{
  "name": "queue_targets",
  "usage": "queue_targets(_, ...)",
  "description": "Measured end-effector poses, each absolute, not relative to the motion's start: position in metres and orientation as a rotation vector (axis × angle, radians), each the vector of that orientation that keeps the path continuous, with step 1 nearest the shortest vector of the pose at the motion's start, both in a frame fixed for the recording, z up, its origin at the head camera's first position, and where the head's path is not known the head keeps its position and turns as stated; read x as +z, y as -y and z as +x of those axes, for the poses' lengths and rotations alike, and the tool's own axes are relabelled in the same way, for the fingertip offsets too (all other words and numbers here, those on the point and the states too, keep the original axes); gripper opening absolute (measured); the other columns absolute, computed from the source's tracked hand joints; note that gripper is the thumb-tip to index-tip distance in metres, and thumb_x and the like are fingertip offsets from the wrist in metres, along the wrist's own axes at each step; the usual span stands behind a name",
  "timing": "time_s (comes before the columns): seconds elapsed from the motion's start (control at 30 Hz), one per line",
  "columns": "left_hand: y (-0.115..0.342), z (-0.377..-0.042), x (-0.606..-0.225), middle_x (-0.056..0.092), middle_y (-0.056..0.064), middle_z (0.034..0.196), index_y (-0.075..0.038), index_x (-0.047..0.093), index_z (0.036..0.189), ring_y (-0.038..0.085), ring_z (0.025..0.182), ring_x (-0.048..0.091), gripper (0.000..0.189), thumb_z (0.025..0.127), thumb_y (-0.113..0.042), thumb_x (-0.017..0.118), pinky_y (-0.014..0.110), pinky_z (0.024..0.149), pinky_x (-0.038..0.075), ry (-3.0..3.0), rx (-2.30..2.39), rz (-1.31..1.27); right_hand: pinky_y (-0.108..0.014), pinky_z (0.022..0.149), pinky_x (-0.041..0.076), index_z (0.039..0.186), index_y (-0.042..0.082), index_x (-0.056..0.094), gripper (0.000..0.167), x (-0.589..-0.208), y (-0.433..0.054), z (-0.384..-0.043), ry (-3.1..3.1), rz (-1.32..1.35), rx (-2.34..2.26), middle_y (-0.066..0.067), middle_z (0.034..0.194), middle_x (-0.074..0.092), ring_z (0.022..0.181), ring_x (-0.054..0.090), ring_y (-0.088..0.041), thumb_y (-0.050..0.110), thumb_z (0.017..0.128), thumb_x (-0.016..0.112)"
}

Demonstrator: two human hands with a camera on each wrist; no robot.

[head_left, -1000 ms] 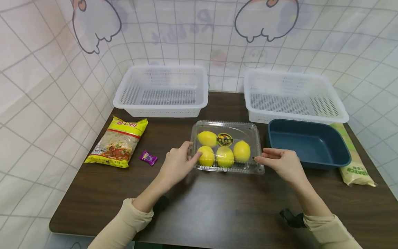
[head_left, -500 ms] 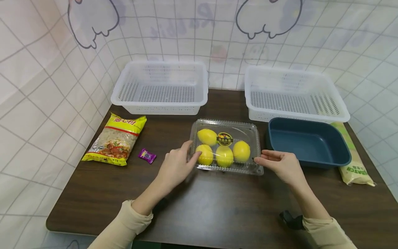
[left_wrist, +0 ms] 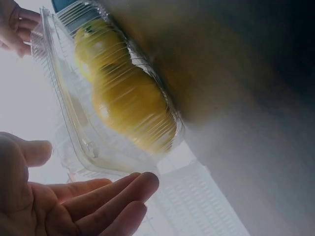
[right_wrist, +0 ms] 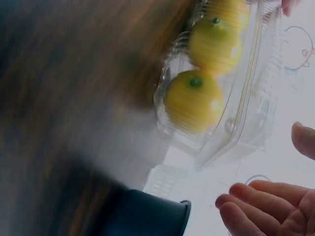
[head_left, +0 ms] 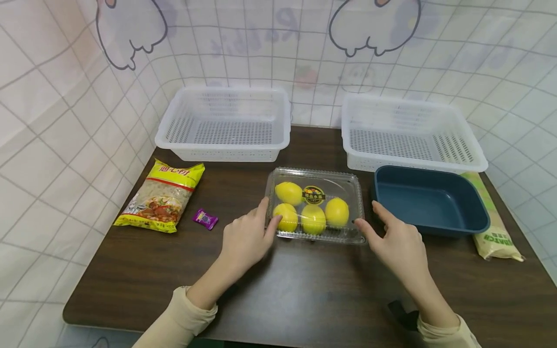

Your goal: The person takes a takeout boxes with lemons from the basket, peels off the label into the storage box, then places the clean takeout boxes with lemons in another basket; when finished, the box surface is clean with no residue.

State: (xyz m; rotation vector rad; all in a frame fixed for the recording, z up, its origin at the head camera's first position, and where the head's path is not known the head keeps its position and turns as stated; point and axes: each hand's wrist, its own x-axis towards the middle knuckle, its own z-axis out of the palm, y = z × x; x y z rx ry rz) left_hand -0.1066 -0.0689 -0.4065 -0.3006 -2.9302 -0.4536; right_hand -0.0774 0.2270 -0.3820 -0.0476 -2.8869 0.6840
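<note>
In the head view a clear plastic clamshell box (head_left: pixel 328 179) with several lemons (head_left: pixel 313 220) inside sits on the table, its lid down and a black label on top. My left hand (head_left: pixel 245 237) is at the box's left side, thumb by the front left corner. The left wrist view shows these fingers (left_wrist: pixel 118 196) extended beside the box end, not curled round it. At the right side my right hand (head_left: pixel 402 246) has its thumb near the front right corner and its fingers spread. In the right wrist view its fingers (right_wrist: pixel 266 201) are apart from the box.
Two white perforated baskets (head_left: pixel 226 153) stand along the back. A dark blue basin (head_left: pixel 431 198) is just right of my right hand, partly over a pale green bag (head_left: pixel 498 237). A yellow food bag (head_left: pixel 161 198) and a purple wrapped candy (head_left: pixel 205 219) lie left.
My right hand's fingers have spread and moved away from the box's right edge. The left hand stays at the left side with its thumb slightly shifted. The box has hardly moved.
</note>
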Motion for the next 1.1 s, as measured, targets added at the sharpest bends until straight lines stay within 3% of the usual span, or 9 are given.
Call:
queue_targets(0.07,0.07,-0.105,-0.408,0.076,0.012,0.11,-0.011,0.052,0.142,0.032,0.076,0.073,0.06,0.101,-0.054,0.046,0.041,0.051,0.054,2.926,-0.451,-0.29,-0.025,0.037,0.019,0.146,0.014,0.051,0.071,-0.384,-0.224,-0.076,2.885,-0.069,0.657,0.0,0.048,0.037,0.039,0.026,-0.012,0.058,0.091,0.063)
queue_targets(0.17,0.072,-0.104,-0.409,0.076,0.012,0.112,-0.012,0.051,0.143,0.032,0.078,0.074,0.059,0.101,-0.053,0.045,0.043,0.052,0.054,2.922,-0.448,-0.293,-0.025,0.037,0.019,0.146,0.014,0.051,0.071,-0.386,-0.222,-0.075,2.891,-0.083,0.646,0.003,0.047,0.032,0.039,0.025,-0.011,0.058,0.091,0.063)
queue_targets(0.43,0.076,-0.106,-0.404,0.075,0.013,0.115,-0.008,0.05,0.142,0.039,0.081,0.073,0.055,0.103,-0.046,0.047,0.049,0.057,0.057,2.955,-0.546,-0.339,-0.029,0.04,0.027,0.145,0.011,0.051,0.066,-0.383,-0.213,-0.09,2.887,0.026,0.64,-0.002,0.049,0.045,0.04,0.031,-0.014,0.049,0.093,0.064)
queue_targets(0.6,0.077,-0.11,-0.404,0.074,0.015,0.118,-0.007,0.047,0.144,0.039,0.087,0.074,0.055,0.104,-0.045,0.046,0.05,0.064,0.059,2.982,-0.586,-0.332,-0.027,0.04,0.023,0.137,0.011,0.06,0.051,-0.36,-0.192,-0.119,2.878,0.306,0.572,-0.006,0.06,0.057,0.04,0.028,-0.014,0.035,0.093,0.069)
queue_targets(0.67,0.077,-0.11,-0.405,0.073,0.015,0.12,-0.007,0.047,0.144,0.04,0.089,0.074,0.056,0.104,-0.045,0.045,0.051,0.066,0.059,2.994,-0.607,-0.324,-0.027,0.04,0.025,0.134,0.012,0.062,0.045,-0.349,-0.182,-0.133,2.906,0.451,0.529,-0.009,0.078,0.071,0.041,0.032,-0.015,0.03,0.093,0.069)
queue_targets(0.7,0.076,-0.11,-0.405,0.072,0.015,0.121,-0.006,0.047,0.145,0.04,0.09,0.074,0.056,0.104,-0.045,0.045,0.051,0.067,0.059,2.998,-0.617,-0.322,-0.028,0.041,0.032,0.133,0.013,0.064,0.043,-0.345,-0.178,-0.14,2.918,0.527,0.499,-0.01,0.09,0.075,0.044,0.042,-0.016,0.029,0.093,0.07)
queue_targets(0.8,0.075,-0.109,-0.404,0.072,0.016,0.121,-0.006,0.047,0.144,0.04,0.09,0.074,0.056,0.104,-0.044,0.045,0.052,0.067,0.06,3.012,-0.641,-0.33,-0.033,0.052,0.049,0.129,0.014,0.067,0.038,-0.337,-0.166,-0.159,2.956,0.742,0.418,-0.009,0.121,0.074,0.061,0.063,-0.019,0.023,0.093,0.07)
queue_targets(0.9,0.074,-0.109,-0.403,0.073,0.017,0.119,-0.005,0.048,0.144,0.04,0.09,0.074,0.056,0.104,-0.044,0.045,0.051,0.066,0.06,3.023,-0.661,-0.348,-0.035,0.066,0.058,0.125,0.015,0.07,0.033,-0.333,-0.158,-0.172,2.987,0.925,0.354,-0.005,0.117,0.076,0.081,0.072,-0.02,0.02,0.093,0.07)
queue_targets(1.1,0.073,-0.106,-0.403,0.073,0.017,0.12,-0.004,0.048,0.144,0.038,0.093,0.074,0.058,0.104,-0.045,0.045,0.05,0.07,0.061,3.051,-0.668,-0.358,-0.034,0.073,0.06,0.122,0.013,0.072,0.03,-0.329,-0.15,-0.187,3.035,1.156,0.279,-0.005,0.115,0.076,0.092,0.073,-0.02,0.012,0.092,0.07)
